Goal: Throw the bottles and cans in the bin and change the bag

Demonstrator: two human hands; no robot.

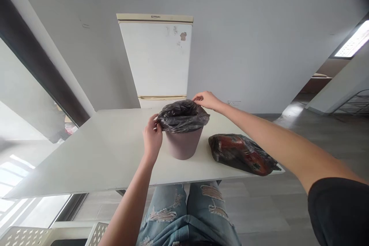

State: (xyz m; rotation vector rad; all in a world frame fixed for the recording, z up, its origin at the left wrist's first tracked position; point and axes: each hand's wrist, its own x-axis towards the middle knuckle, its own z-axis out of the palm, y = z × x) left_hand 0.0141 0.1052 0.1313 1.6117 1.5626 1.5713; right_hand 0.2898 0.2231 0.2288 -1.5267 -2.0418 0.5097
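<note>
The left hand [152, 138] and the right hand [206, 100] are pinching, fingers closed, the black bin liner [183, 117] at opposite sides of the pink bin [183, 146], seemingly so that it is lying spread over the rim, while the bin is standing on the counter [100, 153] beside a filled bag [242, 153].

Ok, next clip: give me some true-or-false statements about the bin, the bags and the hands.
1. The left hand and right hand both hold the black liner of the bin. True.
2. The bin lies on its side. False: it stands upright on the table.
3. A filled bag lies right of the bin. True.
4. The right hand grips the filled bag. False: it is at the liner's far rim.
</note>
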